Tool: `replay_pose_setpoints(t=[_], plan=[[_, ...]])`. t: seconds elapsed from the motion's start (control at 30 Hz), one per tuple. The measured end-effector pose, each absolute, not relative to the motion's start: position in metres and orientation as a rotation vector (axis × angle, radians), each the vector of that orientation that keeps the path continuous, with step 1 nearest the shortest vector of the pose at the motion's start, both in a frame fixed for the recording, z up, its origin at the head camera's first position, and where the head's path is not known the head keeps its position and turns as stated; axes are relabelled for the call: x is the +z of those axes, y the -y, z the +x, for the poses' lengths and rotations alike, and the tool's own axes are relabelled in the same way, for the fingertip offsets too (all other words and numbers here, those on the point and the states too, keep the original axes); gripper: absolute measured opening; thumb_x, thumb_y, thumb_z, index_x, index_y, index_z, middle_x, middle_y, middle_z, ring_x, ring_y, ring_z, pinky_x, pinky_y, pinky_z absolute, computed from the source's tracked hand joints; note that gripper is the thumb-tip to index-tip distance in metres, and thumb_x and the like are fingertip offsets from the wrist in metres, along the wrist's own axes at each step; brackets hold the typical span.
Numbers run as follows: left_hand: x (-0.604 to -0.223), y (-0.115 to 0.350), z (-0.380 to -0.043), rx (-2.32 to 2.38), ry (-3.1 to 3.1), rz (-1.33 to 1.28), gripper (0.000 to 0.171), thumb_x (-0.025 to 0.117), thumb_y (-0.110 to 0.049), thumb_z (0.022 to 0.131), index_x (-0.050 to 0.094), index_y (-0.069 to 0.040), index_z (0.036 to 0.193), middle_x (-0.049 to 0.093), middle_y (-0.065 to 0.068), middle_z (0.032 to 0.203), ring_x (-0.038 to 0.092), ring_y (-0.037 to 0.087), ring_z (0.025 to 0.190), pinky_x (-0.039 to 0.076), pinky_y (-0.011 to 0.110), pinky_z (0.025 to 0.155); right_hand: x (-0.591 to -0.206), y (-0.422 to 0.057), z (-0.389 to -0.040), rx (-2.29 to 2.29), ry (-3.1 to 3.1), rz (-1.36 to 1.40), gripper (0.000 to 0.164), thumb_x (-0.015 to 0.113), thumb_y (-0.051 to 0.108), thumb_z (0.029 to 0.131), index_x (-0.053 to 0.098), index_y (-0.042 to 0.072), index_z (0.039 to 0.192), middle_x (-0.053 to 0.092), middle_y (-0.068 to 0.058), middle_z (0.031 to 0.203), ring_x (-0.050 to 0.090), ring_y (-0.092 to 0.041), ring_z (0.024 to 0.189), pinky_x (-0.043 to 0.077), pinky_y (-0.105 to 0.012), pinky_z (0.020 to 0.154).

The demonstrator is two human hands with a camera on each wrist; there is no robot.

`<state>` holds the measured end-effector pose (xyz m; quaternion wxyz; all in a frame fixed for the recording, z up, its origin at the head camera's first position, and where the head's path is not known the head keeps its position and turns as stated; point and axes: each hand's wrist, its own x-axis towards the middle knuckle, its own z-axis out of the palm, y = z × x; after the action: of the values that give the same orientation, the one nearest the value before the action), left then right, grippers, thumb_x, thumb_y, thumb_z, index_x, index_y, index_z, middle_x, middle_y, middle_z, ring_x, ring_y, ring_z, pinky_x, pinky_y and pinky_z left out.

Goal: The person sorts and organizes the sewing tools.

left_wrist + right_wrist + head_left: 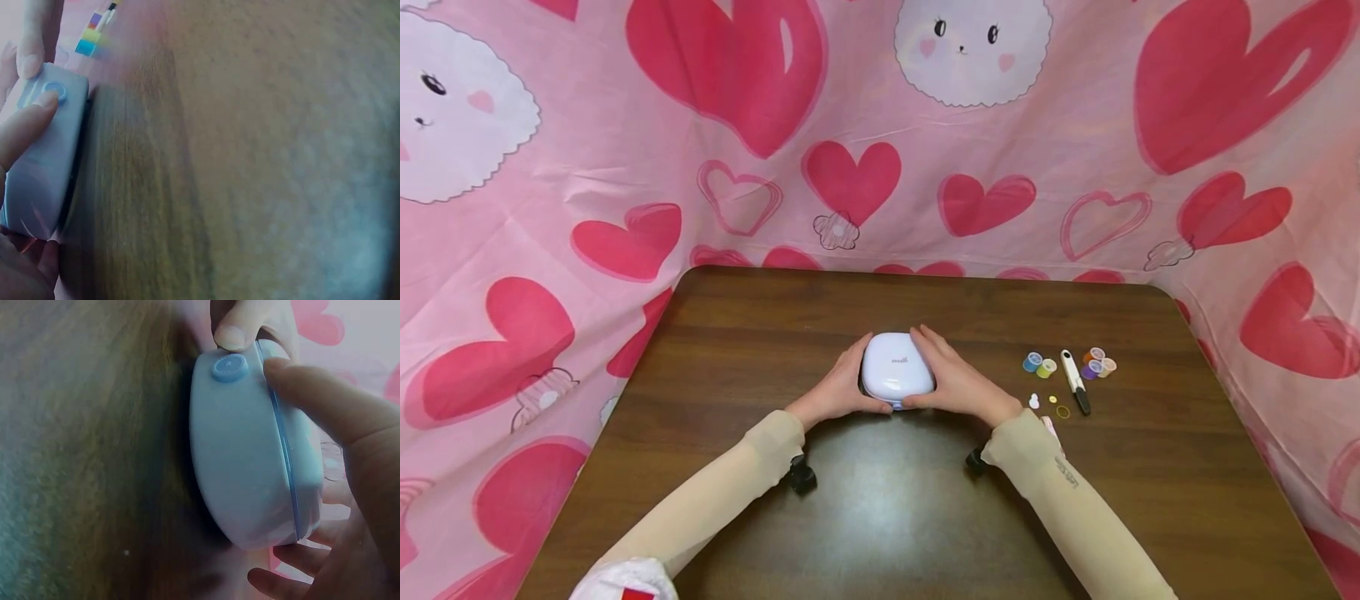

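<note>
A small white rounded-square case (897, 367) with a lid sits on the brown table, its lid closed. My left hand (841, 387) grips its left side, fingers along the edge and thumb at the front. On the opposite side my right hand (958, 382) holds it the same way. A round blue button (229, 367) shows on the case's front in the right wrist view, with the left thumb (231, 337) right beside it. The right thumb (300, 381) lies across the lid seam. The fingers at the back are partly hidden by the case.
To the right lie a blue spool (1032, 362), a yellow-green spool (1047, 368) and an orange, purple and peach spool group (1095, 364). Between them is a slim white-and-black tool (1076, 382). Nearer are a small white piece (1034, 401) and a yellow ring (1063, 412). Heart-print cloth (850, 183) hangs behind.
</note>
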<state>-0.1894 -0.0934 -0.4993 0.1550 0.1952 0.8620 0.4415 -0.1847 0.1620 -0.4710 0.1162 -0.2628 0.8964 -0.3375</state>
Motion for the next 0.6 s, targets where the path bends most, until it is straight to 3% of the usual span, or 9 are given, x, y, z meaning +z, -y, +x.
replay_pose_setpoints(t=[0.37,0.6], plan=[[-0.501,0.091,-0.189,1.253,-2.500,0.543,0.131,0.098,-0.029,0.072,0.011,-0.002,0.165,0.025,0.021,0.167,0.027,0.038,0.151,0.031,0.055,0.120,-0.475,-0.161,-0.197,-1.020,-2.566,-0.814,0.121,0.091,0.039,0.078,0.016,-0.001,0.165,0.023,-0.023,0.163,0.041,-0.037,0.139,0.042,-0.052,0.112],[-0.502,0.090,-0.190,1.273,-2.498,0.548,0.126,0.100,-0.028,0.069,0.019,-0.002,0.162,0.032,0.020,0.161,0.032,0.037,0.146,0.033,0.054,0.119,-0.477,-0.161,-0.204,-1.009,-2.587,-0.841,0.116,0.094,0.044,0.070,0.030,0.000,0.157,0.033,-0.022,0.151,0.044,-0.035,0.130,0.046,-0.052,0.106]])
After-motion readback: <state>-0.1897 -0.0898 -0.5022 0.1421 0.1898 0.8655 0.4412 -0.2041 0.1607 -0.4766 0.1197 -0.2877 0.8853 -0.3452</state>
